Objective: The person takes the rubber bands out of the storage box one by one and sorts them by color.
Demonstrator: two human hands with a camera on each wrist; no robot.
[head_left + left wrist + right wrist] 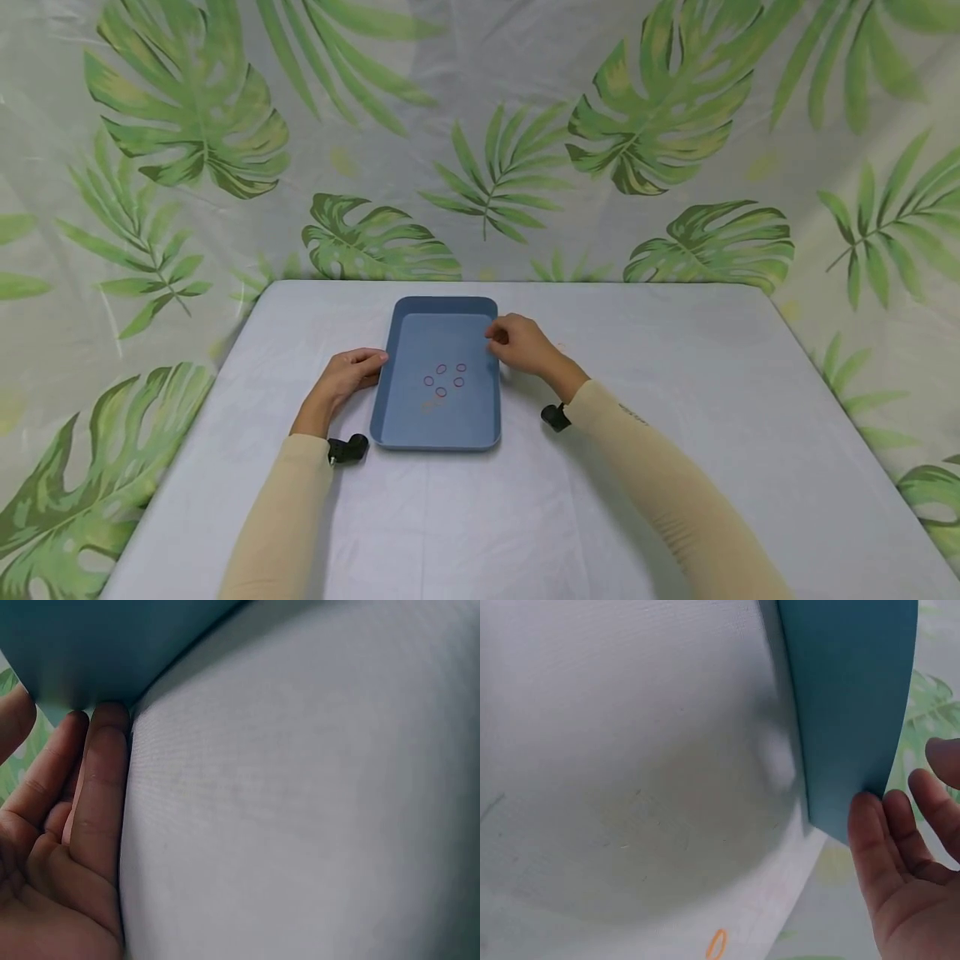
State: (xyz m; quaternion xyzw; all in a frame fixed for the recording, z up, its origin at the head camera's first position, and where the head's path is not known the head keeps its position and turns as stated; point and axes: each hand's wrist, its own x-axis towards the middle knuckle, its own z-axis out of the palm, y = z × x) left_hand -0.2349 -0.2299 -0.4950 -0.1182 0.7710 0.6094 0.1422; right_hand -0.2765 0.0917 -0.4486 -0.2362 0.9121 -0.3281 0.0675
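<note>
A blue rectangular tray (450,433) lies on the white-covered table. On its floor, several thin dark-red rings (441,392) form a loose cluster, with faint orange pieces (432,406) just below them. My left hand (352,372) is at the tray's left side; its extended fingers (101,787) meet the outer wall, the thumb by the rim. Over the right rim is my right hand (525,343), thumb and forefinger bent close together. From the right wrist, the lower fingertips (866,814) touch the tray's outer wall, and nothing shows between thumb and fingers.
An orange ring (716,944) lies on the table to the right of the tray, beyond my right hand. A leaf-patterned cloth (495,183) hangs behind the table. Black wrist cameras (349,450) sit close above the tabletop on both wrists.
</note>
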